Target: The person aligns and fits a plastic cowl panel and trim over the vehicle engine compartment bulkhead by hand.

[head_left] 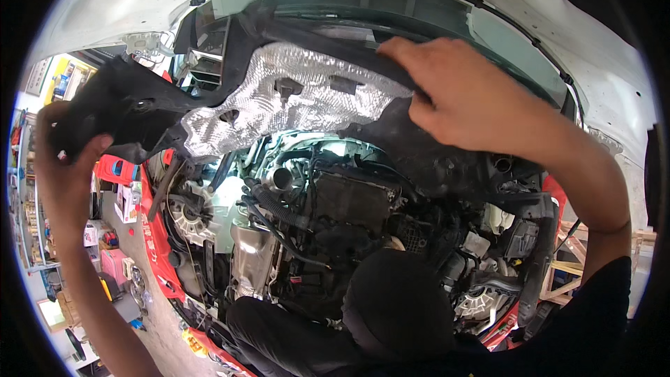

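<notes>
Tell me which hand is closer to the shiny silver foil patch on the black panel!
Right. The right hand grips the black panel beside the silver foil patch; the left hand holds the panel's left end, farther away.

A smooth grey floor (pixel 166 324) runs down the left side of the workshop. Tall shelves (pixel 24 188), packed with small goods too blurred to tell apart, line the far left edge. Near them, a pink box (pixel 114 266) stands among mixed clutter, and a white carton (pixel 127 202) sits farther back. A yellow display panel (pixel 70 78) is at the upper left. On the right is a pale wooden frame (pixel 565 265). Bright white light falls on the floor and shelves.
</notes>
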A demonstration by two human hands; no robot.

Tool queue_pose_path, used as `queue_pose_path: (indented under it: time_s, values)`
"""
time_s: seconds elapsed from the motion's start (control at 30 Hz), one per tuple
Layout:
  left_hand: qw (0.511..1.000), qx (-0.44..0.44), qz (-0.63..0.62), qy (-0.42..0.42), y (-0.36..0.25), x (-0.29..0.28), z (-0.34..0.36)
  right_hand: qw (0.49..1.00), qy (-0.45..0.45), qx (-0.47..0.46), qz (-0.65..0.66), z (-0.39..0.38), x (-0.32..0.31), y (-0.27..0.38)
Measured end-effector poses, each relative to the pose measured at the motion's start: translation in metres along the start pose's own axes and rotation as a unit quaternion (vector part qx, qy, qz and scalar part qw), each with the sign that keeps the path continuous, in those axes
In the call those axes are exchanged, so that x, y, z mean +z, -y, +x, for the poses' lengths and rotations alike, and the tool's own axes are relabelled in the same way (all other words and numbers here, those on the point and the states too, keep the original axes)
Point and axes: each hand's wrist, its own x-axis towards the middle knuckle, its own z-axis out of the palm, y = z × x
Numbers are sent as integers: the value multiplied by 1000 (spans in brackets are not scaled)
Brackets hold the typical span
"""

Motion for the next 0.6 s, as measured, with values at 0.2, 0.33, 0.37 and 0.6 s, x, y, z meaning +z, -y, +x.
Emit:
queue_pose_path:
  time_s: [0.2, 0.33, 0.37, 0.6]
  values:
    - [998, -33, -49, 1, 16, 44, -32, 995, -63, -71, -33, -9, 48, 0]
    - [996, -60, -71, -1, 27, 61, -68, 994, -59, -84, -40, -12, 86, 12]
    - [992, -105, -65, -6, 25, 66, -77, 994, -56, -81, -41, -14, 90, 12]
    - [993, -105, -59, -6, 66, 95, -120, 993, -40, -64, -91, -11, 116, 43]
